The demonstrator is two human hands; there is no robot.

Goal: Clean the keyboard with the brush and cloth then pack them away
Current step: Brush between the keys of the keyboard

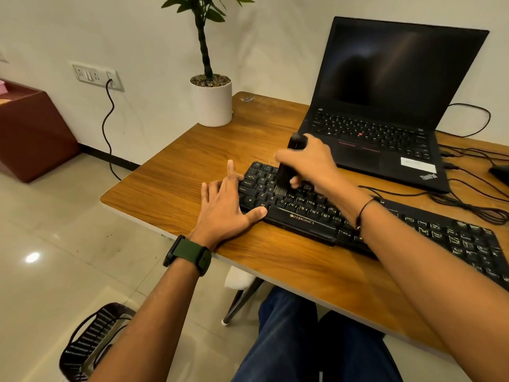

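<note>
A black Zebronics keyboard (314, 216) lies across the wooden desk (198, 161), running from the middle to the right edge of the view. My right hand (308, 164) grips a black brush (286, 172) held nearly upright, its bristles down on the keys at the keyboard's left part. My left hand (225, 205) lies flat with fingers spread on the desk, its thumb and fingertips against the keyboard's left end. No cloth is in view.
An open black laptop (385, 111) stands behind the keyboard, with cables (468, 199) trailing to its right. A potted plant (210, 100) in a white pot sits at the desk's back left corner. A woven stool (88, 343) stands on the floor lower left.
</note>
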